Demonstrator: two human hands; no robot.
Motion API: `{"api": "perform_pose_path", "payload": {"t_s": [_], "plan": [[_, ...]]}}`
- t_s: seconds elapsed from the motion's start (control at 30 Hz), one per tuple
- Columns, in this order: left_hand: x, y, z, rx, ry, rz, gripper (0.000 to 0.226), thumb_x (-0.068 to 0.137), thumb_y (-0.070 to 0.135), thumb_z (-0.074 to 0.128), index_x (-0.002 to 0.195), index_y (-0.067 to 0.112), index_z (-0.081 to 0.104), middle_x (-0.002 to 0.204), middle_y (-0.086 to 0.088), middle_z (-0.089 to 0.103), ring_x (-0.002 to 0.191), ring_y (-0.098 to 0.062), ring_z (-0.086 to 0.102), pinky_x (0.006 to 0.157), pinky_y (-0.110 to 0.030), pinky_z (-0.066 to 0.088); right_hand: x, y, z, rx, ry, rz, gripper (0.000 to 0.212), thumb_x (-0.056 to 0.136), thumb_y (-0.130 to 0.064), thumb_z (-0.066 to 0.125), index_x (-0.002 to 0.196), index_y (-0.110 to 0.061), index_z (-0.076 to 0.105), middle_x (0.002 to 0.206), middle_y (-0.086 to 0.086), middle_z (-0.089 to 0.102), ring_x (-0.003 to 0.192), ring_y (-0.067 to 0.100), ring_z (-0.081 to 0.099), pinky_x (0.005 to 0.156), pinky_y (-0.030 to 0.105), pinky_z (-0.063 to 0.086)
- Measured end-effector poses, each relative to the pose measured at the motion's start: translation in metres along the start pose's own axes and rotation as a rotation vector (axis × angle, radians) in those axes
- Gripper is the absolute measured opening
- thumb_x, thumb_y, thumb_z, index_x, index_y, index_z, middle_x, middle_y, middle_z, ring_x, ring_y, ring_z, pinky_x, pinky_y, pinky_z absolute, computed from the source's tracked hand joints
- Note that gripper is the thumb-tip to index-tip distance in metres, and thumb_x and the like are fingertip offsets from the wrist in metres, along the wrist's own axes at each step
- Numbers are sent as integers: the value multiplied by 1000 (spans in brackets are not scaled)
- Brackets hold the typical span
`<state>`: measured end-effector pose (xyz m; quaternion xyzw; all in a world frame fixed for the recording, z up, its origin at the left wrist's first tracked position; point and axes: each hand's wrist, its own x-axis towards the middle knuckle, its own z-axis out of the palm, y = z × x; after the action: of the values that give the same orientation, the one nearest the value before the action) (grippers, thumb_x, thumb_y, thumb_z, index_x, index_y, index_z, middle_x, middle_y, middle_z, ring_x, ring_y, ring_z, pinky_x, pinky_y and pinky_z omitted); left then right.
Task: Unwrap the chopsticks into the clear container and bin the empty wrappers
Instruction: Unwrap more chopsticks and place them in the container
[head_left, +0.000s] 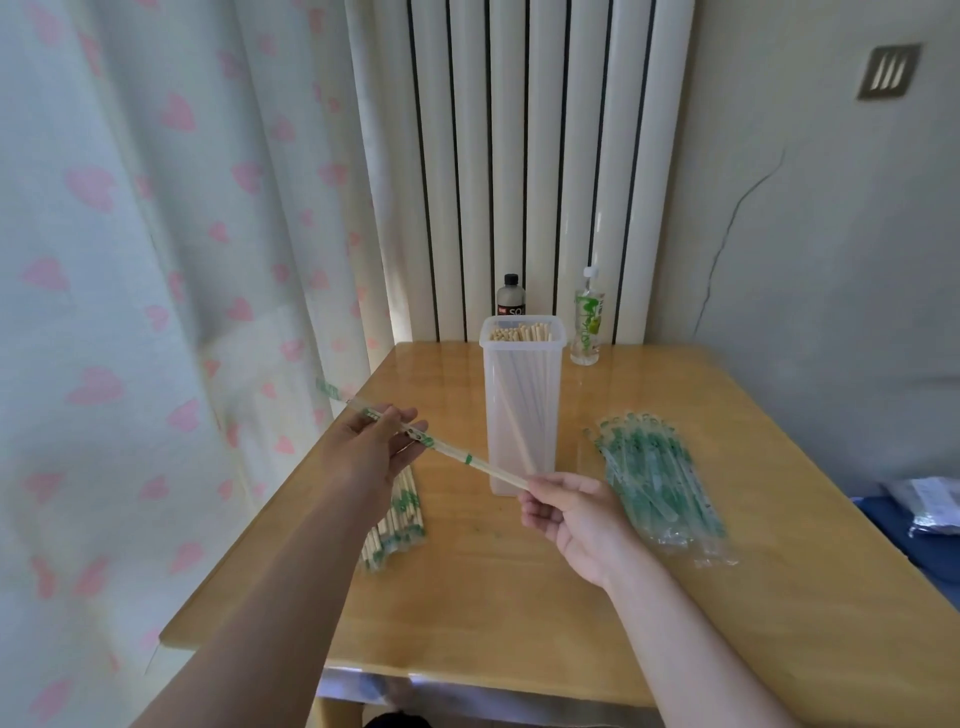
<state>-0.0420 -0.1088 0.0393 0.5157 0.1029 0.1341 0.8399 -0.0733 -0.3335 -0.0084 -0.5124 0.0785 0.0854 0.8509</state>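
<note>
Wooden surface (493, 597) pushed up against a white radiator (519, 156), heart-print curtain (130, 260) along its left edge.

Clear container (522, 410) stands upright near the middle of the far edge, with bare chopsticks (521, 332) standing on end inside. A dark bottle (510, 296) sits right behind it at the far edge, and a green-labelled bottle (588, 317) just to the right of that.

Wrapped stock (397, 525) is piled by the left edge, partly hidden under the left arm. Empty wrappers (660, 483) are fanned in a heap toward the right edge, apart from the container.

Both hands are up over the surface, in front of the container. Left hand (371, 447) has thumb and fingers (402, 415) pinching the wrapper (363, 413), whose loose end sticks out past the left edge toward the curtain. Right hand (566, 514) has its fingers (540, 486) curled, pinching the bare end of the held chopsticks (498, 473). That pair runs diagonally between the two hands, near end exposed, far end inside the wrapper. It's in the air, not touching surface or container.
</note>
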Motion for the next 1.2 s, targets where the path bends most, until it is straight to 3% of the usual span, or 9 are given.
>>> {"api": "perform_pose_path", "payload": {"t_s": [0.17, 0.27, 0.63, 0.87, 1.07, 1.2], "plan": [[-12, -17, 14, -83, -23, -78, 11, 102, 5, 55, 98, -4, 61, 94, -17, 71, 84, -28, 74, 72, -36, 63, -9, -10, 4, 287, 22, -69, 11, 90, 3, 69, 100, 4, 66, 78, 13, 65, 72, 22, 65, 63, 29, 59], [-21, -22, 24, -139, -43, -104, 12, 101, 2, 55, 107, -7, 61, 97, -21, 70, 85, -30, 74, 72, -36, 64, -13, -13, 11, 338, 64, -117, 7, 90, 5, 68, 97, 3, 66, 74, 11, 64, 71, 20, 64, 67, 30, 60], [-29, -21, 32, -116, -63, -104, 13, 100, 1, 56, 111, -6, 59, 98, -22, 73, 86, -31, 73, 73, -38, 64, -18, -30, -4, 368, 201, -190, 17, 90, -4, 71, 105, 3, 65, 77, 8, 64, 72, 18, 62, 68, 31, 56], [-29, -23, 34, -93, -55, -103, 13, 100, 2, 57, 110, -6, 60, 101, -24, 74, 86, -29, 74, 73, -35, 63, -15, -34, -2, 308, 203, -264, 15, 96, -7, 67, 105, 4, 64, 86, 17, 67, 79, 31, 72, 74, 40, 63], [-19, 13, 49, -67, 10, -7, 13, 102, 4, 54, 91, 1, 61, 93, -18, 72, 78, -22, 70, 78, -35, 60, -15, -52, -17, 368, 331, -331, 10, 98, -7, 64, 95, 2, 62, 83, 17, 64, 76, 30, 71, 68, 37, 63], [-14, 34, 67, 57, -2, 102, 13, 100, 7, 56, 90, 6, 65, 90, -14, 71, 67, -19, 62, 67, -31, 54, -11, -64, -26, 337, 387, -370, 10, 98, -8, 64, 96, 2, 61, 84, 18, 63, 78, 31, 71, 67, 36, 62]]}}
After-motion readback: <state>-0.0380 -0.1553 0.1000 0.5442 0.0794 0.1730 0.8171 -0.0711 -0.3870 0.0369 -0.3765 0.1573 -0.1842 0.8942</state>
